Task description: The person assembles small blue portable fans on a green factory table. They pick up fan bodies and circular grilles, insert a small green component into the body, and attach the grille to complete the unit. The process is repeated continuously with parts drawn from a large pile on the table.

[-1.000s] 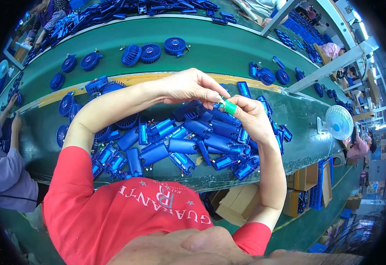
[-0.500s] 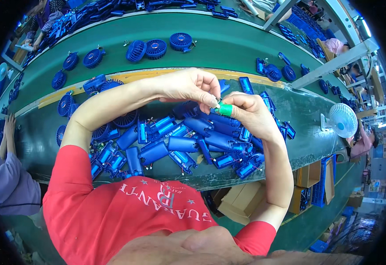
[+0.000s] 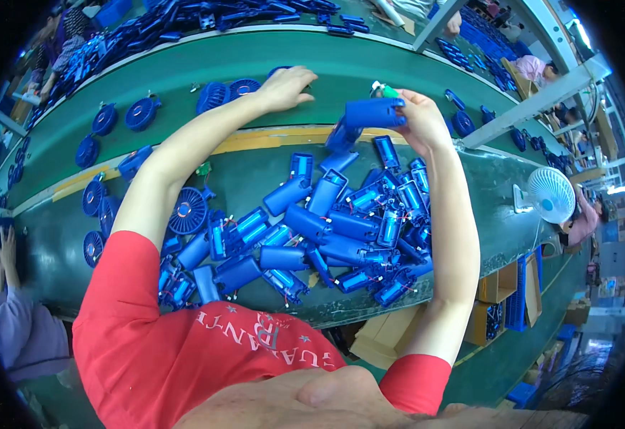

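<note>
My right hand (image 3: 425,123) grips the end of a blue plastic handle housing (image 3: 374,113), held above the pile. A small green piece (image 3: 385,91) with a whitish end sticks up by its fingertips. My left hand (image 3: 288,89) is stretched over the green conveyor belt, its thumb and fingers apart above a round blue fan head (image 3: 279,71). The hand mostly covers that fan head, and no firm hold on it shows. Beneath my arms lies a heap of blue handle housings (image 3: 305,222), several with blue cylindrical cells and thin wires showing.
Beside my left forearm lie more fan heads (image 3: 188,210) and a small green circuit board (image 3: 203,169). Further fan heads (image 3: 142,113) sit on the belt (image 3: 176,89). A white desk fan (image 3: 550,194) stands at right, near a slanting metal beam (image 3: 534,104). Cardboard boxes (image 3: 387,334) are below the table. Other people work nearby.
My hands have parted. The left has moved up and left to the fan head on the belt; the right has risen, now with the blue housing visible in it beside the green piece.
</note>
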Action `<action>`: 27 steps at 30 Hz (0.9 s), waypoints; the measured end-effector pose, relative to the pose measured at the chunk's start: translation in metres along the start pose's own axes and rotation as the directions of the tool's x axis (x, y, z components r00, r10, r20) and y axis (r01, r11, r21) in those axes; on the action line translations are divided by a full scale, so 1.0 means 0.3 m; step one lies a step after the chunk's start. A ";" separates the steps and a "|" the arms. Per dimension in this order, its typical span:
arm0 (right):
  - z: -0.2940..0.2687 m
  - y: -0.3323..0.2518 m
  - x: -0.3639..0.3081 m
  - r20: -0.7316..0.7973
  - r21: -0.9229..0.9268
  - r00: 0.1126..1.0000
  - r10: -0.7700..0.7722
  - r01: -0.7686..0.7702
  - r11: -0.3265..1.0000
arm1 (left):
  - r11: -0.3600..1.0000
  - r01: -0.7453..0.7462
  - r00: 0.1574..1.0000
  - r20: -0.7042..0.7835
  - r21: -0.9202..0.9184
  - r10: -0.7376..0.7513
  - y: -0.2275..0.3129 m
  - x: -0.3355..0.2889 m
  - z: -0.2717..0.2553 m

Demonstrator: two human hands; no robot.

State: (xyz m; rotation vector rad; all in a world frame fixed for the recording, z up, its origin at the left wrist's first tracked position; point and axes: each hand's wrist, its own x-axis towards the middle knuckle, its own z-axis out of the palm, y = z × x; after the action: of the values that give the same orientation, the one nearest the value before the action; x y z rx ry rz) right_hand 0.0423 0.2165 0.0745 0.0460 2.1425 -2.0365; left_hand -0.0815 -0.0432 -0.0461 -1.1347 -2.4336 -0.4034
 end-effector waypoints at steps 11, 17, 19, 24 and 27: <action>-0.309 0.204 -0.125 -0.170 -0.698 0.951 -0.259 0.069 0.713 | 0.937 0.243 0.790 0.509 0.249 -0.341 0.020 0.041 0.032; -0.309 0.253 -0.615 -0.173 -0.591 0.984 -0.034 -0.077 0.803 | 0.695 0.614 0.747 0.561 -0.375 -0.357 -0.011 -0.081 -0.046; -0.268 0.283 -0.696 -0.186 -0.591 0.982 -0.021 -0.095 0.801 | 0.523 0.657 0.748 0.559 -0.544 -0.358 -0.006 -0.122 -0.086; -0.234 0.374 -0.748 -0.149 -0.602 0.983 -0.103 -0.007 0.798 | 0.387 0.543 0.840 0.472 -0.746 -0.268 0.085 -0.145 -0.208; -0.227 0.396 -0.737 -0.162 -0.541 0.980 -0.116 0.011 0.841 | 0.370 0.497 0.866 0.420 -0.785 -0.271 0.135 -0.154 -0.271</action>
State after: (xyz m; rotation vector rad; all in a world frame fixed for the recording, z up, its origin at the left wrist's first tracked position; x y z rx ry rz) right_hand 0.2695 0.3144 -0.0057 0.0930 2.7936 -1.4263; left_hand -0.0028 -0.0828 0.0052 -0.8949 -2.6894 -2.0100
